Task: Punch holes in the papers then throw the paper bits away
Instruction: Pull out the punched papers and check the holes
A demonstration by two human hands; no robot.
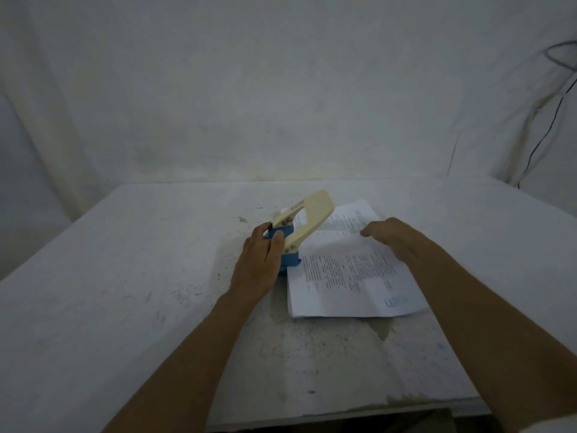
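A white, stained table (pixel 131 276) fills the lower part of the head view, with a wrinkled white cloth backdrop (pixel 249 89) hanging behind it.

Near the table's middle, the left hand (pixel 260 264) wraps around the blue base of the hole punch (pixel 288 245), thumb and fingers closed on its left side. The punch stands on the table at the left edge of the papers (pixel 349 270), and its cream lever (pixel 307 218) is raised, slanting up and away over the far left corner of the stack. Whether the sheets already sit inside the punch's slot cannot be told, since the hand and base hide that spot.

The papers are a stack of printed sheets lying flat, with lines of text and a blue logo near the closest right corner; the edges are slightly fanned, so more than 1 sheet shows.

The right hand (pixel 392 237) rests palm down on the far right part of the stack, fingers loosely curled and pointing left, holding nothing, pressing the top sheet.

At the far right, dark cables (pixel 549 126) run down the backdrop.
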